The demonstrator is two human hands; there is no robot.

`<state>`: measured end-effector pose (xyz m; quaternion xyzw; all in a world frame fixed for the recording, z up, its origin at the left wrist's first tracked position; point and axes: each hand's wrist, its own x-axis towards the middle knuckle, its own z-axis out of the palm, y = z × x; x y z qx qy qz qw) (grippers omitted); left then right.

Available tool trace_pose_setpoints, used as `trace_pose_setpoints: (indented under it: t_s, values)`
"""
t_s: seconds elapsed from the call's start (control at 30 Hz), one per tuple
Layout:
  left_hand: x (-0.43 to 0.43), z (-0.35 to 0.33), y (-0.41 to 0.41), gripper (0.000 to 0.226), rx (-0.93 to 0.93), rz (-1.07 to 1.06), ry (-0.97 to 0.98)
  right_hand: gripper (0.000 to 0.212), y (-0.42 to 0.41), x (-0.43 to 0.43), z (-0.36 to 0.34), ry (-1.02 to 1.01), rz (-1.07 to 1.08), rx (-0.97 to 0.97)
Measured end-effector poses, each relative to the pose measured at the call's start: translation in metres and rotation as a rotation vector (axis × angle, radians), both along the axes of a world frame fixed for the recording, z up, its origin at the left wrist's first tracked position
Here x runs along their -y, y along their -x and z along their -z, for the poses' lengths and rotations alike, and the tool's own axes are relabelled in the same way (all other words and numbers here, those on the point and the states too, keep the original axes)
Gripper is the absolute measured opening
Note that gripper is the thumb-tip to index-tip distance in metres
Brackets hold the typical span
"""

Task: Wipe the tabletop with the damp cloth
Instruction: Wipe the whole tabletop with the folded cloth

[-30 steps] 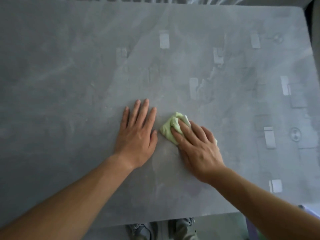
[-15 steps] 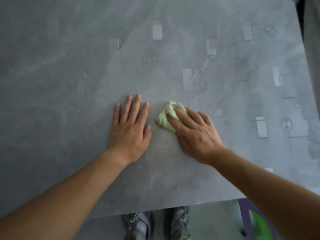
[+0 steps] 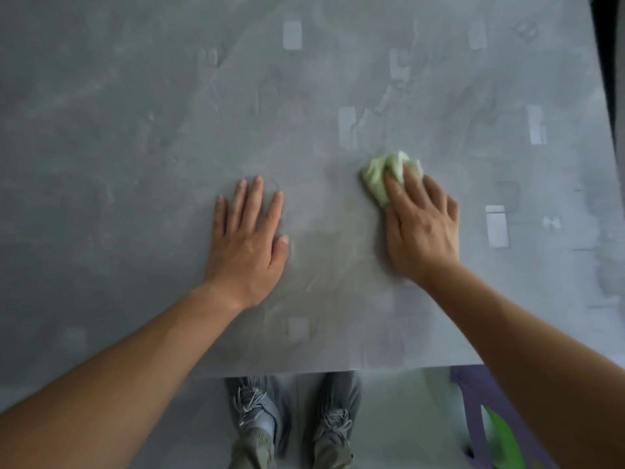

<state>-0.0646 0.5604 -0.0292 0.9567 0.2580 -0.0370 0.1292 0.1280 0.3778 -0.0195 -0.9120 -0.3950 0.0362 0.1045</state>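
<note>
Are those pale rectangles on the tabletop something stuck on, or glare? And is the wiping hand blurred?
Head view: the pale rectangles read as reflections on the glossy tabletop, probably not objects; the right hand and cloth are smeared by motion blur, the left hand is sharper.

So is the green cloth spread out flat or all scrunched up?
Scrunched up. The cloth is a bumpy, wrinkled lump under the fingers of the right hand, not lying flat on the tabletop.
</note>
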Motion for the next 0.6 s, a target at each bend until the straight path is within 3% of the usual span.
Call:
trace_pose_setpoints:
  t_s: [0.1, 0.23, 0.33, 0.5, 0.6]
  values:
    - [0.000, 0.003, 0.001, 0.067, -0.008, 0.001, -0.010, 0.057, 0.009, -0.001, -0.002, -0.010, 0.089, -0.021]
    - [0.002, 0.002, -0.001, 0.068, -0.031, -0.014, -0.017, 0.061, 0.077, 0.034, 0.001, -0.007, -0.162, -0.035]
    - [0.000, 0.002, 0.000, 0.069, -0.037, -0.013, -0.004, 0.060, 0.068, 0.042, 0.004, 0.003, -0.302, -0.014]
    - [-0.001, 0.003, 0.001, 0.071, -0.042, -0.008, 0.004, 0.061, 0.040, 0.014, 0.002, 0.003, 0.110, -0.025]
    - [-0.001, 0.003, 0.000, 0.070, -0.038, -0.007, 0.000, 0.062, 0.094, 0.025, 0.001, 0.025, 0.061, -0.018]
